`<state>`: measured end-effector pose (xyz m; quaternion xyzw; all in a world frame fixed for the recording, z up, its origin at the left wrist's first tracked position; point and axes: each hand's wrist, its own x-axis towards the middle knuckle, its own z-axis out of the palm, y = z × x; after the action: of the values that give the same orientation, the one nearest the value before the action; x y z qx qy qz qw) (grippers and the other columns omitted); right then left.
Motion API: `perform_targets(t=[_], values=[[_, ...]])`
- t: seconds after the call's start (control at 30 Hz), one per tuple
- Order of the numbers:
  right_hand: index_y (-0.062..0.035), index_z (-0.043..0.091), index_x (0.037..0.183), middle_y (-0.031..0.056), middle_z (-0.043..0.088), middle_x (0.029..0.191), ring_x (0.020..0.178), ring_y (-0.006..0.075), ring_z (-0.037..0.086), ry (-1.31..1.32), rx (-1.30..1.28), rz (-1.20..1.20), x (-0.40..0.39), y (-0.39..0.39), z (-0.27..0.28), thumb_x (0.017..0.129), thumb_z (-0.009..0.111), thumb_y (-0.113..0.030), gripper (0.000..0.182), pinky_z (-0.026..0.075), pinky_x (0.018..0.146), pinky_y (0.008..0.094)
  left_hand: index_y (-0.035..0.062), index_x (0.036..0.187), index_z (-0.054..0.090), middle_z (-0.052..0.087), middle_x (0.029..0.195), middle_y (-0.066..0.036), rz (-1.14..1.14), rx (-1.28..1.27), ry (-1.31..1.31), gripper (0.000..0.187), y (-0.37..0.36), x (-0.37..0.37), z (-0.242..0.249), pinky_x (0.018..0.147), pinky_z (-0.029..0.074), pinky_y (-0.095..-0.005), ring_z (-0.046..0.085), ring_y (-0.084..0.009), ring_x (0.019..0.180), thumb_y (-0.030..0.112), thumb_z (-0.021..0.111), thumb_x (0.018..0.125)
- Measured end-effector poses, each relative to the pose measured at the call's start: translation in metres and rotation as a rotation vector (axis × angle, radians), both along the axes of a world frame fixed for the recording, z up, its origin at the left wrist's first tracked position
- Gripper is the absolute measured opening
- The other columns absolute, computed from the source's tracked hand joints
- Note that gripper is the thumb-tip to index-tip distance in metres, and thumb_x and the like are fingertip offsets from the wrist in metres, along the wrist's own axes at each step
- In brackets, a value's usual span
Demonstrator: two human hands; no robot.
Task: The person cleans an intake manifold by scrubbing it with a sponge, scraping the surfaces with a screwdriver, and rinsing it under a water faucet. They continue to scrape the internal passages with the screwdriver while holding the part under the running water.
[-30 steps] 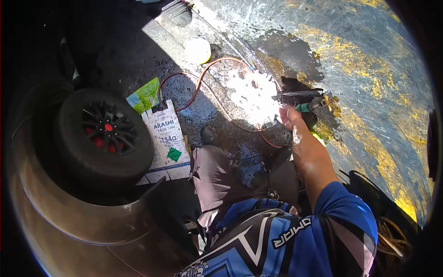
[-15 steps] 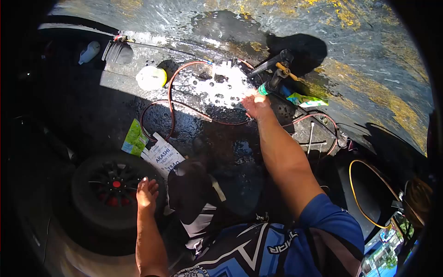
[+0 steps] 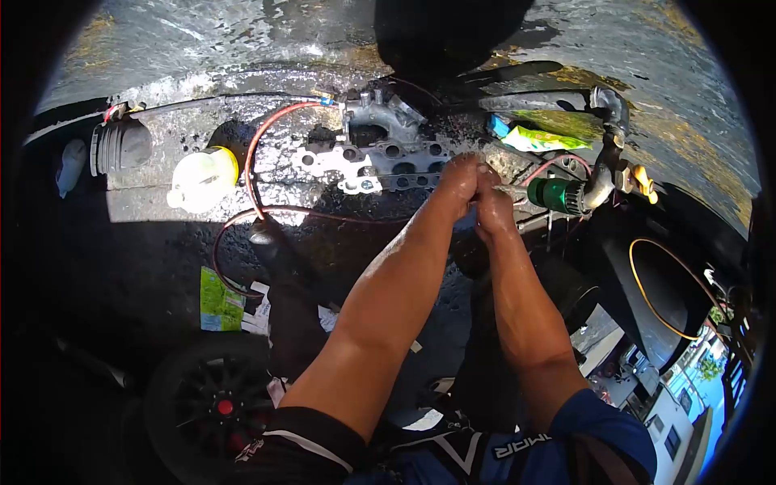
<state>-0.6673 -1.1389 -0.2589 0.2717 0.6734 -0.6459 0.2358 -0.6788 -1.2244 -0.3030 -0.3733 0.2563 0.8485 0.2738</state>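
Rubbing together, the left hand (image 3: 459, 176) and right hand (image 3: 493, 212) clasp each other, holding nothing, just beside the green-collared metal tap (image 3: 566, 194). Beyond them the grey cast-metal manifold (image 3: 376, 158) lies on wet concrete; slick palms could likely fumble it.

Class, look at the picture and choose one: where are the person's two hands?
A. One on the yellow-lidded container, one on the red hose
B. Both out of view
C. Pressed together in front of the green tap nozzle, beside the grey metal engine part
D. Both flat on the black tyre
C: the left hand and right hand meet just left of the green tap nozzle, below the grey metal engine part.
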Motion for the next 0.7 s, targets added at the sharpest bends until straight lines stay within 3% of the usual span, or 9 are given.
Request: perform_targets(t=[0.13,0.23,0.3,0.43,0.47,0.53,0.6,0.67,0.7], values=[[-0.0063,0.062,0.117,0.01,0.067,0.118,0.108,0.0215,0.063,-0.276,-0.364,-0.192,-0.011,0.001,-0.047,0.101,0.062,-0.035,0.033,0.051,0.09,0.0347,-0.0034,0.133,0.054,0.06,0.131,-0.02,-0.164,-0.93,-0.202,0.057,-0.069,0.028,-0.044,0.106,0.042,-0.0433,0.056,-0.0292,0.122,0.036,0.066,0.094],[-0.0053,0.063,0.117,0.0089,0.07,0.105,0.103,0.0265,0.067,-0.277,-0.601,-0.29,-0.016,-0.003,-0.091,0.099,0.061,-0.028,0.029,0.053,0.085,0.0363,-0.0006,0.147,0.044,0.057,0.137,-0.027,0.156,-1.004,-0.81,0.085,-0.186,0.068,-0.124,0.102,0.047,-0.0446,0.062,-0.0398,0.117,0.058,0.065,0.089],[-0.0025,0.066,0.108,0.0102,0.071,0.097,0.096,0.0283,0.069,-0.119,-0.072,0.056,-0.021,-0.012,-0.116,0.095,0.068,-0.027,0.028,0.055,0.085,0.0374,0.0015,0.144,0.048,0.058,0.134,-0.029,-0.123,-1.041,-0.396,0.079,-0.279,0.128,-0.26,0.103,0.046,-0.0461,0.06,-0.0411,0.117,0.054,0.067,0.087],[0.0029,0.064,0.119,0.0179,0.068,0.115,0.106,0.0285,0.066,0.453,0.95,0.502,-0.029,-0.02,-0.147,0.085,0.079,-0.038,0.055,0.052,0.09,0.0389,-0.0031,0.137,0.052,0.063,0.127,-0.024,-0.286,-1.67,-0.211,0.072,-0.243,0.057,-0.165,0.104,0.046,-0.0438,0.061,-0.0389,0.115,0.044,0.074,0.086],[0.003,0.063,0.122,0.0191,0.066,0.121,0.108,0.0279,0.065,0.617,1.087,0.523,-0.037,-0.017,-0.157,0.084,0.08,-0.04,0.06,0.052,0.091,0.0389,-0.0044,0.136,0.052,0.062,0.128,-0.025,-0.135,-1.424,-0.019,0.073,-0.233,0.04,-0.155,0.104,0.046,-0.0404,0.062,-0.0362,0.116,0.045,0.075,0.086],[-0.0003,0.049,0.138,0.0208,0.061,0.13,0.112,0.0293,0.062,0.138,0.862,0.505,-0.061,-0.005,-0.183,0.084,0.08,-0.043,0.075,0.051,0.091,0.0437,-0.0095,0.136,0.05,0.06,0.133,-0.025,-0.144,-1.2,0.016,0.081,-0.217,-0.006,-0.161,0.102,0.046,-0.0371,0.06,-0.0322,0.122,0.051,0.075,0.087],[-0.0032,0.039,0.148,0.0206,0.059,0.131,0.106,0.03,0.062,-0.175,0.595,0.342,-0.063,-0.007,-0.188,0.083,0.08,-0.046,0.088,0.051,0.086,0.0471,-0.0097,0.136,0.052,0.059,0.135,-0.026,0.027,-0.498,-0.199,0.084,-0.212,-0.038,-0.185,0.097,0.049,-0.0427,0.059,-0.0308,0.119,0.057,0.071,0.088],[-0.0058,0.032,0.151,0.0185,0.061,0.124,0.09,0.03,0.065,-0.332,0.306,0.057,-0.055,-0.022,-0.175,0.081,0.08,-0.049,0.096,0.054,0.074,0.049,-0.0085,0.134,0.055,0.06,0.132,-0.025,-0.058,-0.627,-0.297,0.084,-0.199,-0.052,-0.18,0.09,0.052,-0.0456,0.06,-0.03,0.114,0.059,0.07,0.088],[-0.0131,-0.006,0.157,0.0197,0.057,0.134,0.102,0.0349,0.063,-0.395,0.233,0.026,-0.056,-0.022,-0.177,0.083,0.081,-0.048,0.119,0.05,0.078,0.0573,-0.0102,0.131,0.056,0.061,0.128,-0.025,-0.143,-0.84,-0.253,0.086,-0.193,-0.049,-0.181,0.085,0.053,-0.0472,0.061,-0.0297,0.111,0.061,0.07,0.087]])
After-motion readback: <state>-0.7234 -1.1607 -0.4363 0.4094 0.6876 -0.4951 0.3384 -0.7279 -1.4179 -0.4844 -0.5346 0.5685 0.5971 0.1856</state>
